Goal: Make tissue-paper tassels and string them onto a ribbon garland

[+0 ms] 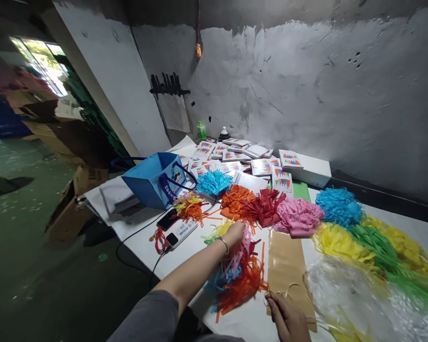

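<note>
My left hand [234,233], with a bracelet at the wrist, reaches over a multicoloured bunch of paper tassels [244,282]. Its fingers are curled at the pink strips near the top, their tips partly hidden. Pink, red, orange and blue strips hang from there towards me, and yellow-green ones lie left of the hand. At the lower edge my right hand [289,317] pinches a thin, pale ribbon [291,289] that loops over a flat brown paper sheet [287,261]. Beyond the hands lie orange tassels [237,199], red tassels [267,207] and pink tassels [299,214] in a row.
A blue paper bag [146,178] stands at the left, near a phone [167,219] and a white power bank [181,233] with cables. Printed cards [231,156] lie by the wall. Clear plastic wrap [349,289] and yellow and green tassels [378,244] cover the right side.
</note>
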`<state>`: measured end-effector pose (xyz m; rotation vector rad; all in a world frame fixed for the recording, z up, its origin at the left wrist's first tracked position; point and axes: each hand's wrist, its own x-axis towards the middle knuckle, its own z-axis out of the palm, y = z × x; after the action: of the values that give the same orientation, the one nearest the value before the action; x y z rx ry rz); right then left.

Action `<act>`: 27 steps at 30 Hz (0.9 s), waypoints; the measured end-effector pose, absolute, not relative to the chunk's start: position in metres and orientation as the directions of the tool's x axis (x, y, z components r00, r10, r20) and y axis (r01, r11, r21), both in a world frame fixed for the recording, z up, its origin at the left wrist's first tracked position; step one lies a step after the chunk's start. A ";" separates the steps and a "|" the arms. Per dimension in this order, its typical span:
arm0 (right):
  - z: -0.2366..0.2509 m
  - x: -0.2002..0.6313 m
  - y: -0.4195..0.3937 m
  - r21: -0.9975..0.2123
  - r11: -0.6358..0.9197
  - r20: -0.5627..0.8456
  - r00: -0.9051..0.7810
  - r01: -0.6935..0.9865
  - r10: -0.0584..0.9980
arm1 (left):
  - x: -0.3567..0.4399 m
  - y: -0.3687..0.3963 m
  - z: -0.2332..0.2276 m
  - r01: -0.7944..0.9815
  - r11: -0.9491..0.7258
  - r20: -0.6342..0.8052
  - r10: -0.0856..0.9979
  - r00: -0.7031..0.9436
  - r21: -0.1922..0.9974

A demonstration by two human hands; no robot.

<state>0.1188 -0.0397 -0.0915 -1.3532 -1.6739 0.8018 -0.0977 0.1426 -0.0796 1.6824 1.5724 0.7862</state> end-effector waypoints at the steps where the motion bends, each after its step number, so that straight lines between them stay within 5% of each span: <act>1: -0.091 0.118 -0.041 -0.867 0.214 0.202 -0.075 0.449 0.977 | -0.094 0.142 -0.078 0.577 -0.058 -0.018 0.992 0.126 0.814; 5: -0.086 0.135 -0.040 -0.909 0.061 0.127 0.135 0.412 0.983 | -0.077 0.098 -0.060 0.495 -0.307 0.110 0.915 0.387 0.813; 8: -0.068 0.150 -0.032 -0.975 -0.087 -0.032 0.258 0.204 0.966 | -0.069 0.048 -0.041 0.198 -0.570 0.320 0.678 0.661 0.798; 12: -0.040 0.148 -0.013 -0.962 -0.227 -0.229 -0.003 -0.153 0.973 | -0.064 0.008 -0.018 0.011 -0.504 0.329 0.579 0.746 0.863; 15: -0.038 0.140 -0.005 -0.921 -0.331 -0.282 -0.237 -0.203 0.930 | -0.061 0.000 -0.016 0.100 -0.532 0.239 0.529 0.814 0.841; 18: -0.049 0.137 -0.008 -0.932 -0.303 -0.261 -0.212 -0.199 0.942 | -0.067 -0.003 -0.027 0.152 -0.647 0.266 0.500 0.824 0.747; 21: -0.057 0.140 -0.017 -0.975 -0.203 -0.197 -0.076 -0.085 0.977 | -0.078 -0.007 -0.040 0.343 -0.693 0.335 0.646 0.685 0.634; 24: -0.055 0.141 -0.025 -0.990 -0.141 -0.142 -0.047 0.018 0.989 | -0.081 -0.010 -0.041 0.628 -0.476 0.339 0.880 0.334 0.616; 27: -0.047 0.134 -0.031 -0.981 -0.171 -0.155 -0.171 -0.088 0.973 | -0.068 -0.011 -0.034 0.522 -0.436 0.259 0.889 0.378 0.733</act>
<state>0.1343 -0.0307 -0.0466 -1.1687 -1.1686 1.4997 -0.0681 -0.0106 -0.0337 2.0955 1.2101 0.8785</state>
